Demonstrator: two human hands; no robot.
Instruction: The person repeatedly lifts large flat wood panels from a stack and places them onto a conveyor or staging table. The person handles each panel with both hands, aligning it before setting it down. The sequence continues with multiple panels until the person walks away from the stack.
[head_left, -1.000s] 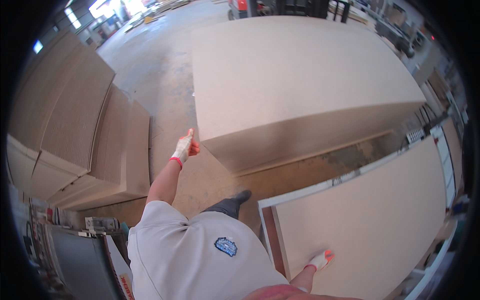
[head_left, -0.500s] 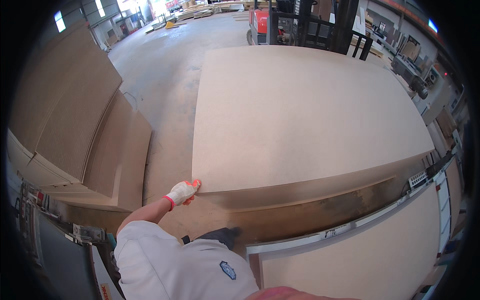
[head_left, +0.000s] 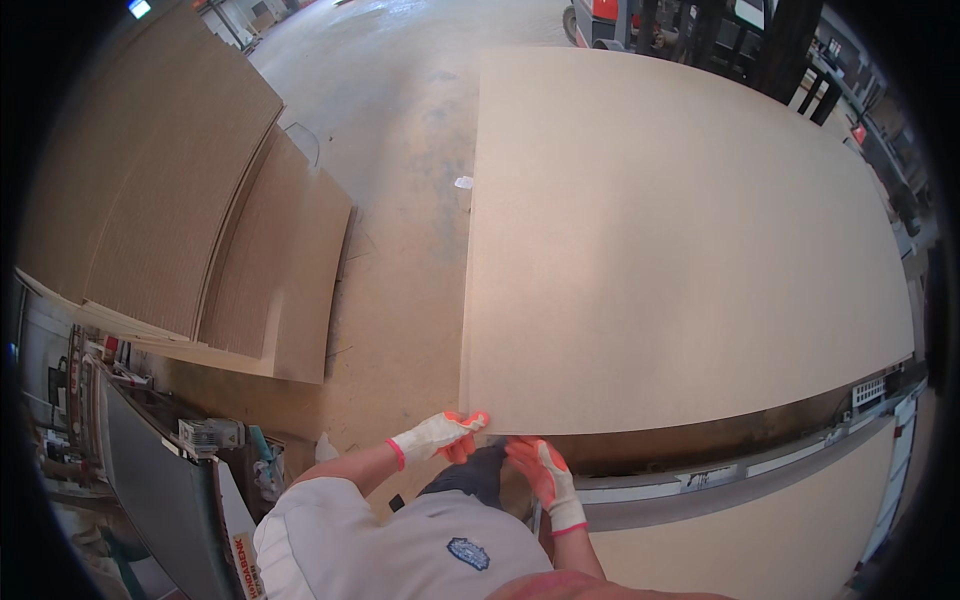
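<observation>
A large tan fiberboard sheet point(head_left: 680, 240) lies flat on top of a stack in front of me. My left hand point(head_left: 450, 433), in a white glove with orange-coated fingers, grips its near left corner, thumb on top. Just to the right, my right hand point(head_left: 545, 472), gloved alike, holds the sheet's near edge from below; its fingertips are partly hidden there. Between the two hands a short stretch of the edge shows.
Tall stacks of brown boards point(head_left: 140, 180) stand at the left. A forklift point(head_left: 760, 45) is behind the sheet. Lower right is a metal-framed table point(head_left: 640, 487) bearing a pale board point(head_left: 740, 520). A grey machine panel point(head_left: 150, 460) stands lower left, and a white scrap point(head_left: 463, 183) lies beside the sheet.
My right hand has come into view and taken the near edge. My left hand stays at the corner. The whole view has shifted, with the sheet now farther right in it.
</observation>
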